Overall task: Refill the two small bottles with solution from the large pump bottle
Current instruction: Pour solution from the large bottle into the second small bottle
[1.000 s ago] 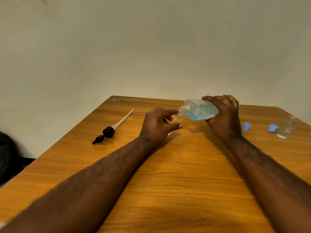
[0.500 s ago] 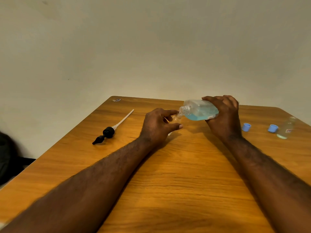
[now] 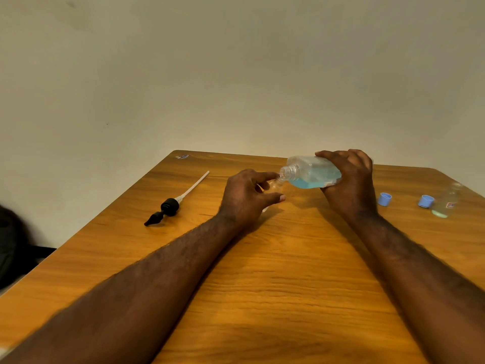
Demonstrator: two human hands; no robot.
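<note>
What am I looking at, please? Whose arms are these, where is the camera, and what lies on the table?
There is no machine: a person works with bare hands, filmed by one camera worn on the head. The right hand grips the large bottle, tipped sideways, its open neck at a small bottle held in the left hand. On the table lie the pump, one blue cap, another blue cap, and a second small bottle stands far right.

No words or numbers can be read here. The small bottle (image 3: 446, 203) far to the right has a little label (image 3: 451, 205) with red on it (too tiny to read). A sticker (image 3: 182, 156) on the table (image 3: 262, 285) corner is blurry too.
</note>
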